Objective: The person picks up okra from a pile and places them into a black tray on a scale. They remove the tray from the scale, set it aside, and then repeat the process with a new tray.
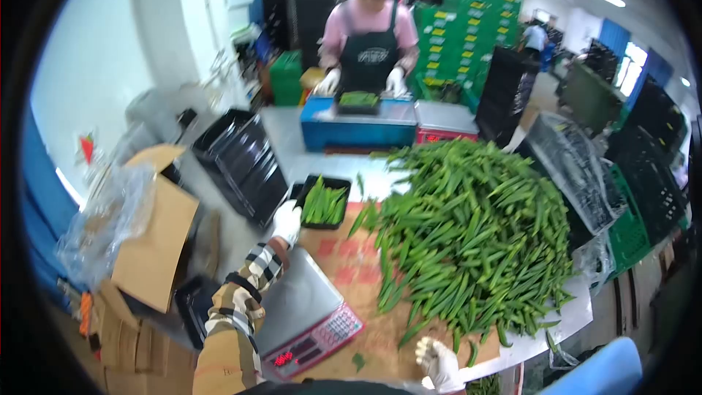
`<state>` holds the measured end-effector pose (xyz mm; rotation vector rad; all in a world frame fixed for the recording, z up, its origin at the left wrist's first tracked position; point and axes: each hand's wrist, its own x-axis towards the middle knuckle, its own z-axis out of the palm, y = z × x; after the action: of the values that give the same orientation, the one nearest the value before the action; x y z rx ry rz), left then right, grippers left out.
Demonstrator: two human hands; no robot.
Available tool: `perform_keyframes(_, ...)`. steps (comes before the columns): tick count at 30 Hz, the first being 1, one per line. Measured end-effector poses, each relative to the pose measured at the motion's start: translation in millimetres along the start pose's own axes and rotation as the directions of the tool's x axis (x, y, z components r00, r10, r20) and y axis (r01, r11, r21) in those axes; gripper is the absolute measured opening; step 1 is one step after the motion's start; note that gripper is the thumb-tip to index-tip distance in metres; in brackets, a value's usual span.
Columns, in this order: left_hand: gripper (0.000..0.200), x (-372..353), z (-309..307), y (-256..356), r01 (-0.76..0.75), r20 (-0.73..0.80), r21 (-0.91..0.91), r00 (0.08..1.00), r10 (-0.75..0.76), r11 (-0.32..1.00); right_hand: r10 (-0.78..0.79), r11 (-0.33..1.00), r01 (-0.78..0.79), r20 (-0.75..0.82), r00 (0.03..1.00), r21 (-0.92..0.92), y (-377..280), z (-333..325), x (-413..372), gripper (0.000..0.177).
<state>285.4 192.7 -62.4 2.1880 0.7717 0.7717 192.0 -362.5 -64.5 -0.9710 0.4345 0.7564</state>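
My left hand [287, 222], in a white glove, is closed at the left edge of a small black tray [336, 226] holding green okra pods [324, 203]. To the near side of that hand is a digital scale [298, 300] with a bare metal plate and a lit red display. My right hand [440, 366], also gloved, is low in the view by the table's front edge. Its fingers are loosely curled and apart, with nothing visible in them. Just beyond it spreads a large heap of okra [475, 230].
Across the table a co-worker [369, 36] in a dark apron stands at a blue packing machine [358, 128] with a filled tray on it. A second scale [446, 121] stands beside it. Black stacked trays [245, 164] and an open cardboard box [157, 238] lie left.
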Motion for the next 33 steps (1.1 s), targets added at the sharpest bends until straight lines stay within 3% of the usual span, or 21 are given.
perform_keyframes(2,0.024,23,18,2,0.104,0.017,-0.018,0.994,-0.103,0.994,-0.051,0.998,0.05,-0.024,0.998,-0.025,7,-8,2,0.036)
perform_keyframes(3,0.023,26,18,24,0.377,0.108,-0.207,0.926,-0.362,0.903,-0.059,0.998,0.057,-0.055,0.997,-0.04,4,-8,1,0.034)
perform_keyframes(5,0.021,40,20,25,0.358,0.121,-0.149,0.932,-0.342,0.922,-0.029,0.999,0.023,-0.127,0.991,-0.045,-2,-5,5,0.032)
perform_keyframes(6,0.021,49,28,-4,0.135,-0.052,-0.017,0.989,-0.136,0.991,-0.047,0.998,0.044,-0.085,0.995,-0.04,4,-16,13,0.031)
perform_keyframes(7,0.021,57,37,-24,-0.07,-0.193,0.15,0.976,0.099,0.986,-0.052,0.997,0.046,-0.094,0.994,-0.066,1,-11,11,0.03)
perform_keyframes(9,0.033,70,29,-38,0.224,-0.16,0.081,0.965,-0.209,0.971,-0.055,0.991,0.04,-0.113,0.992,-0.127,-6,1,3,0.03)
perform_keyframes(11,0.045,78,10,-58,0.278,0.063,0.255,0.951,-0.302,0.926,-0.105,0.987,0.103,-0.01,0.994,-0.122,9,-14,16,0.03)
perform_keyframes(13,0.059,63,5,-91,-0.007,-0.037,0.177,0.999,0.014,0.984,-0.104,0.978,0.09,-0.066,0.992,-0.191,2,3,5,0.032)
perform_keyframes(16,0.066,-21,-85,21,0.084,0.101,-0.06,0.992,-0.078,0.995,-0.064,0.974,0.056,-0.031,0.997,-0.22,14,-6,20,0.033)
perform_keyframes(20,0.071,-118,-196,79,0.042,-0.023,0.202,0.999,-0.039,0.979,-0.127,0.951,0.138,0.059,0.99,-0.277,18,7,16,0.032)
perform_keyframes(21,0.072,-138,-211,81,0.077,-0.099,0.281,0.994,-0.051,0.957,-0.127,0.942,0.139,0.059,0.99,-0.307,19,11,16,0.032)
perform_keyframes(23,0.073,-179,-224,25,0.172,-0.308,0.466,0.951,-0.023,0.868,-0.101,0.953,0.116,0.066,0.993,-0.28,21,19,13,0.033)
perform_keyframes(25,0.074,-225,-229,-29,0.332,-0.369,0.537,0.919,-0.138,0.775,-0.08,0.964,0.08,0.008,0.997,-0.252,16,27,10,0.03)
perform_keyframes(26,0.068,-244,-233,-32,0.393,-0.314,0.464,0.911,-0.268,0.794,-0.102,0.962,0.123,0.096,0.99,-0.243,20,28,9,0.036)
perform_keyframes(27,0.054,-265,-234,-47,0.393,-0.192,0.473,0.919,-0.344,0.789,-0.079,0.995,0.094,0.271,0.959,-0.043,27,13,17,0.035)
perform_keyframes(28,0.042,-272,-237,-53,0.218,0.045,0.595,0.952,-0.303,0.774,-0.061,0.998,0.065,0.222,0.973,-0.008,27,22,7,0.035)
perform_keyframes(29,0.039,-285,-228,-63,0.248,-0.167,0.497,0.968,-0.189,0.832,-0.115,0.981,0.144,0.214,0.97,-0.128,27,27,1,0.033)
perform_keyframes(30,0.04,-278,-236,-75,0.295,-0.014,0.575,0.936,-0.351,0.763,-0.11,0.977,0.148,0.234,0.966,-0.155,19,36,-11,0.031)
perform_keyframes(31,0.044,-282,-236,-97,0.265,-0.043,0.503,0.958,-0.283,0.823,-0.165,0.93,0.223,0.209,0.964,-0.293,19,38,-21,0.031)
perform_keyframes(32,0.049,-274,-239,-38,0.54,0.092,-0.148,0.842,-0.532,0.829,-0.193,0.903,0.256,0.207,0.959,-0.345,19,34,-27,0.031)
perform_keyframes(33,0.049,-272,-239,-7,0.453,0.02,-0.174,0.889,-0.457,0.874,-0.226,0.865,0.3,0.222,0.948,-0.402,19,28,-30,0.031)
